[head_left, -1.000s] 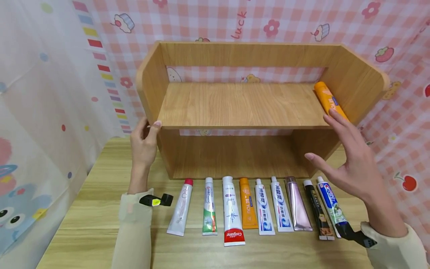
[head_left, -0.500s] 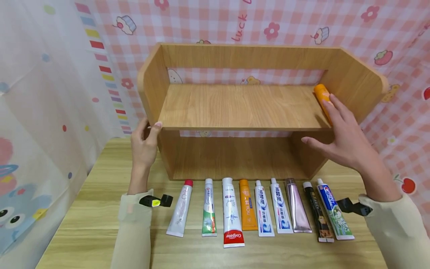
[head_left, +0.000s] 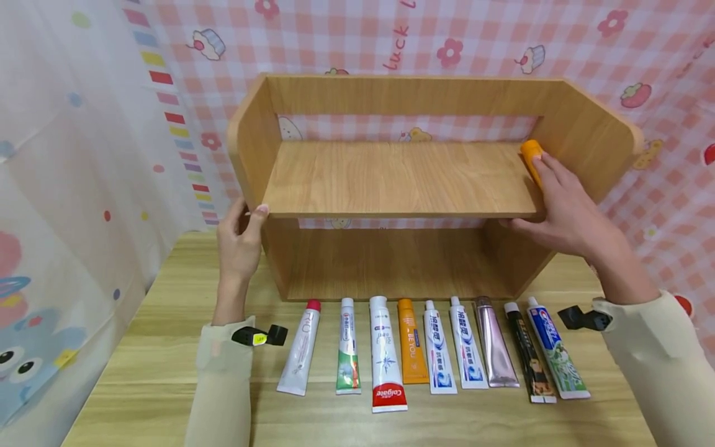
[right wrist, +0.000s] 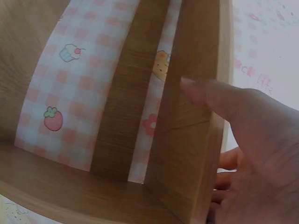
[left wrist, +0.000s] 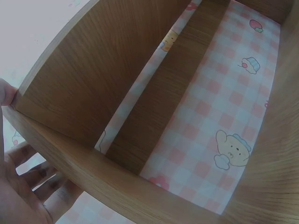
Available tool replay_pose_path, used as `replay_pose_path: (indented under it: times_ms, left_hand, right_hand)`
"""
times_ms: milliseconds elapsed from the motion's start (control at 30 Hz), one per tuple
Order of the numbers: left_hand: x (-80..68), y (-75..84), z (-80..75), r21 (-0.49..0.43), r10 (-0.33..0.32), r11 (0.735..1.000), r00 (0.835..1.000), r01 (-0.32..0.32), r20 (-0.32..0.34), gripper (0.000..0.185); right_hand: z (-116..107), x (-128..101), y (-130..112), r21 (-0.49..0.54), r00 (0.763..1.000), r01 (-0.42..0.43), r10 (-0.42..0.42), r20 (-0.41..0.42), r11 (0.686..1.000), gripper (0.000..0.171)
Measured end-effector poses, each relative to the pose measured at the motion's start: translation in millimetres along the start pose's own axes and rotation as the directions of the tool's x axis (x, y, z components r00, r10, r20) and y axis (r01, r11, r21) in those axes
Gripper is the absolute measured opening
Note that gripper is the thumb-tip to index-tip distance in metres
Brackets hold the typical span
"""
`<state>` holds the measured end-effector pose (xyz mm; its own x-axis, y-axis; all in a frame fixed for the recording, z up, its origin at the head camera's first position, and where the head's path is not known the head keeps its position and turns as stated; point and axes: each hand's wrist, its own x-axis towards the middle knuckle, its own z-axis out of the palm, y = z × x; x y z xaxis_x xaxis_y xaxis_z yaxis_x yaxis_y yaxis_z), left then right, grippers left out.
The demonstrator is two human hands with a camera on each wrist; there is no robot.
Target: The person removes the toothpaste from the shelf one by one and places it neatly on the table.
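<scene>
A two-tier wooden shelf (head_left: pixel 391 177) stands on the table. My left hand (head_left: pixel 239 248) grips its left side panel, thumb on the front edge and fingers around the outside, as the left wrist view also shows. On the upper board, against the right wall, lies an orange toothpaste tube (head_left: pixel 531 149), its lower part hidden by my right hand (head_left: pixel 570 214). Those fingers lie extended over the tube, while the thumb reaches below the board's front edge. In the right wrist view the thumb (right wrist: pixel 205 93) shows under the board, with the fingers partly hidden beyond it.
Several toothpaste tubes lie in a row before the shelf, among them a red-capped white tube (head_left: pixel 301 351), a Colgate tube (head_left: pixel 385 354), another orange tube (head_left: pixel 412 341), a pink metallic tube (head_left: pixel 494 344) and a black tube (head_left: pixel 529 354). A checked cloth (head_left: pixel 357 37) hangs behind.
My right hand has moved up and left onto the orange tube on the upper board, covering more of it, and its thumb has gone under the board. The left hand has stayed put.
</scene>
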<state>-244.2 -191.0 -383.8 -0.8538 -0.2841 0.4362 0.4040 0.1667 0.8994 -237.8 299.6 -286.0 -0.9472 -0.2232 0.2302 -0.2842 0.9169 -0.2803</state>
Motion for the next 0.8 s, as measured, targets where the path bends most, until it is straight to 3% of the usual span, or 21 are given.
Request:
replay_pose_path:
  times_ms: [433, 800]
  left_hand:
    - [-0.9, 0.2, 1.6, 0.000, 0.005, 1.000, 1.000, -0.005, -0.003, 0.042]
    - [-1.7, 0.5, 1.3, 0.011, 0.000, 1.000, 1.000, 0.000, -0.004, 0.042]
  right_hand:
    - [-9, 0, -2, -0.053, 0.996, -0.017, 0.022, 0.089, 0.998, 0.122]
    - [-15, -4, -7, -0.119, 0.981, -0.083, 0.102, 0.163, 0.989, 0.119]
